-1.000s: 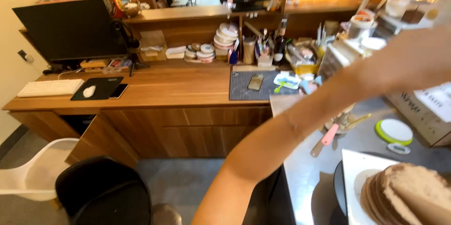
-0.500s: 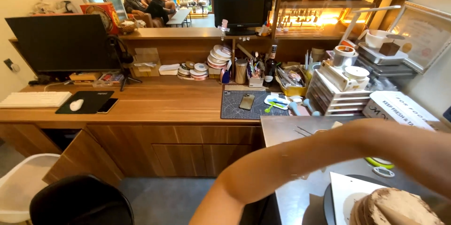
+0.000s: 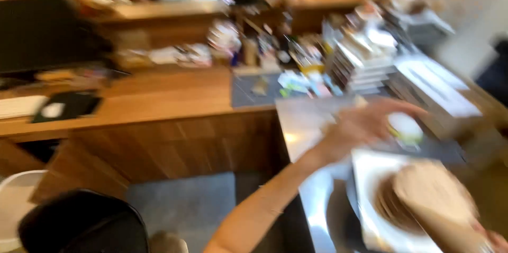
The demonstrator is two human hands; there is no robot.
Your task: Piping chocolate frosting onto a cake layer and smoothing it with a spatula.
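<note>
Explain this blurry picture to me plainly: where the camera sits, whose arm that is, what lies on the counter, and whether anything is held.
The camera is worn on a person's head and looks down, so the bare arm reaching in from below is the wearer's own. The picture is smeared by motion. The left hand stretches over a steel counter toward a small round white and green thing; blur hides whether its grip has closed on it. Nearer lies a white plate with a stack of brown flat rounds. At the bottom right corner a sliver of the right hand shows, too little to judge. Behind stands a wooden desk with clutter, and a dark chair below.
</note>
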